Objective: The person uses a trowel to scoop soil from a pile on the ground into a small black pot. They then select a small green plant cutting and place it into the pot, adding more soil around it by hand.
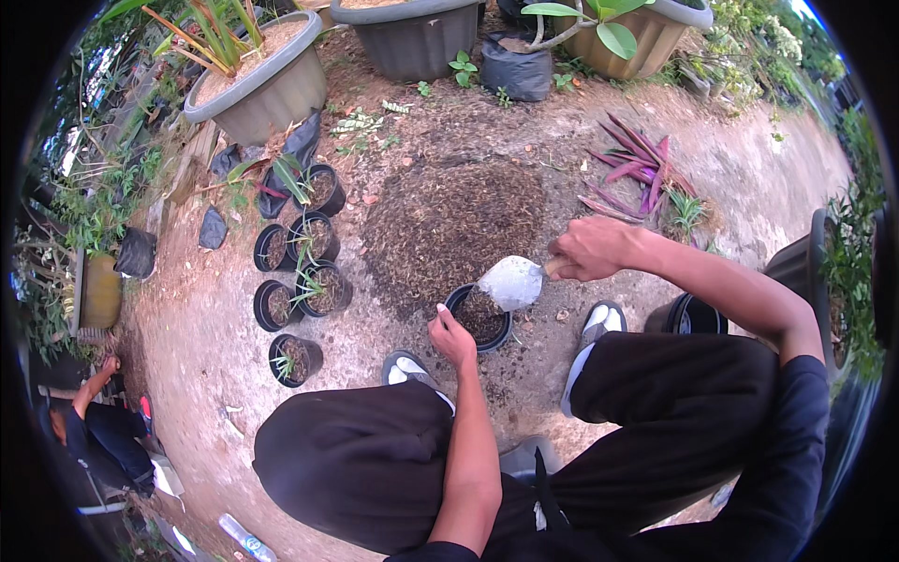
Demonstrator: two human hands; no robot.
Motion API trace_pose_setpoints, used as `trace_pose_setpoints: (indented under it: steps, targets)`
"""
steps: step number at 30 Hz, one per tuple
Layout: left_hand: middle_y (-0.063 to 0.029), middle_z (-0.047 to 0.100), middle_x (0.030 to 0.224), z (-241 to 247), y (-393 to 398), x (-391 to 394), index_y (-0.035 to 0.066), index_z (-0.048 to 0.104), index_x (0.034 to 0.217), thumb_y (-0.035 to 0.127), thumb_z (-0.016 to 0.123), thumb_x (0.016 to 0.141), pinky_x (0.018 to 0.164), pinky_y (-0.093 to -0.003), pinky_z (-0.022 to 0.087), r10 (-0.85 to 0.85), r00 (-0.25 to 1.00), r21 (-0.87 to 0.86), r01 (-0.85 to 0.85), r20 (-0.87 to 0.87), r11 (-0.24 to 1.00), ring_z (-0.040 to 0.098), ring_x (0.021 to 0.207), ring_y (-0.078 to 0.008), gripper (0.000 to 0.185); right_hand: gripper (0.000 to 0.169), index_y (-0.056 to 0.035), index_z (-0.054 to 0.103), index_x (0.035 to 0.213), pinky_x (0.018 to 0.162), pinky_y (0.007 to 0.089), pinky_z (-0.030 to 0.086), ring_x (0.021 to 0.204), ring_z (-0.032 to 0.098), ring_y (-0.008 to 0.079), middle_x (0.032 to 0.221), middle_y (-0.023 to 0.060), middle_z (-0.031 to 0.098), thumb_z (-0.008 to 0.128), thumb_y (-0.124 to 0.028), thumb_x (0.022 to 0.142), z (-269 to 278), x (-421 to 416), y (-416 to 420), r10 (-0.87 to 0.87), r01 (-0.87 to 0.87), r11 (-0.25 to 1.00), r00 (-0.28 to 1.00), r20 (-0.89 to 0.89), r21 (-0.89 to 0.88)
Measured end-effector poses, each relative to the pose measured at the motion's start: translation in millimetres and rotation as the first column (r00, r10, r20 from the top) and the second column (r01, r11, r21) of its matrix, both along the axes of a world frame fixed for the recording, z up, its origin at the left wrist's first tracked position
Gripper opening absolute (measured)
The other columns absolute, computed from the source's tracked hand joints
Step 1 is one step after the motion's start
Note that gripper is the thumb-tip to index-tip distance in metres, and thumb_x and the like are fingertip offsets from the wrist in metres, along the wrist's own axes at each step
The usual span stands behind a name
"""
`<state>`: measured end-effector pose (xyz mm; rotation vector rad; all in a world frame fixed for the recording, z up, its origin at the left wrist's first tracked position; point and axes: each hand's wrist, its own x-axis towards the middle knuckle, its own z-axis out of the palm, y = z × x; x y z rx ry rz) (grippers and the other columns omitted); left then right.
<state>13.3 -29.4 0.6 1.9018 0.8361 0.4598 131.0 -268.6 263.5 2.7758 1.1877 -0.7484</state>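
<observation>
My right hand (593,249) grips the wooden handle of a metal trowel (511,283), whose pale blade is tilted over the right side of a black plastic plant pot (507,340). Dark potting mix (484,322) shows inside the pot. My left hand (451,336) is at the pot's left rim, thumb up, with its fingers partly hidden. Just beyond the pot lies a broad heap of brown potting mix (456,218). To the left stand several small black pots (323,288) of soil, some with small green plants. Cut purple-leaved plants (642,168) lie on the ground at the right.
Large planters (414,42) line the far side, with a black grow bag (516,70) between them. Empty black pots (692,314) stand beside my right knee. Another person (105,435) sits at the far left. A plastic bottle (246,537) lies at the lower left.
</observation>
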Motion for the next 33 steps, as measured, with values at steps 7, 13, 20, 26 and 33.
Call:
trace_pose_setpoints:
  steps: [7,13,20,26,33]
  targets:
    - [-0.0299,0.066,0.094,4,-1,0,-0.013,0.068,0.103,0.044,0.046,0.104,0.085,-0.0516,0.043,-0.003,1.000,-0.011,0.002,-0.002,1.000,0.061,0.092,-0.0455,0.061,0.019,-0.0040,0.069,0.074,0.060,0.0419,0.057,0.070,0.073,0.0303,0.072,0.0130,0.071,0.061,-0.016,0.086,0,-30,43,0.187,-0.176,0.982,0.923,0.337,-0.064]
    - [-0.0299,0.066,0.097,3,3,0,-0.012,0.070,0.103,0.045,0.045,0.104,0.088,-0.0516,0.043,-0.014,1.000,-0.002,0.014,-0.018,1.000,0.061,0.097,-0.0447,0.061,0.034,-0.0004,0.062,0.096,0.058,0.0451,0.055,0.066,0.070,0.0332,0.067,0.0167,0.066,0.047,-0.030,0.101,-15,-29,24,0.038,-0.021,0.995,0.984,0.173,-0.096]
    - [-0.0299,0.065,0.102,4,-1,0,-0.011,0.069,0.103,0.044,0.045,0.105,0.089,-0.0516,0.043,-0.012,1.000,-0.039,0.011,-0.019,0.999,0.059,0.099,-0.0449,0.060,0.053,0.0041,0.060,0.101,0.069,0.0556,0.053,0.074,0.067,0.0467,0.073,0.0269,0.066,0.044,-0.046,0.103,-72,-21,-66,-0.388,0.387,0.921,0.922,0.013,0.049]
    - [-0.0296,0.065,0.098,4,-3,0,-0.012,0.068,0.099,0.043,0.045,0.105,0.086,-0.0517,0.042,-0.015,1.000,-0.032,0.014,-0.007,0.999,0.060,0.096,-0.0447,0.060,0.061,0.0083,0.065,0.093,0.080,0.0565,0.052,0.087,0.067,0.0501,0.081,0.0350,0.065,0.045,-0.049,0.101,-135,-35,-110,-0.635,0.636,0.770,0.771,-0.046,0.039]
    - [-0.0260,0.062,0.098,2,4,-1,-0.009,0.069,0.098,0.040,0.046,0.105,0.088,-0.0500,0.043,-0.033,0.998,-0.047,0.030,-0.056,0.998,0.058,0.097,-0.0417,0.055,0.061,0.0080,0.066,0.095,0.080,0.0561,0.053,0.091,0.068,0.0492,0.088,0.0353,0.066,0.048,-0.050,0.100,-156,-50,-76,-0.677,0.682,0.728,0.731,-0.080,0.073]
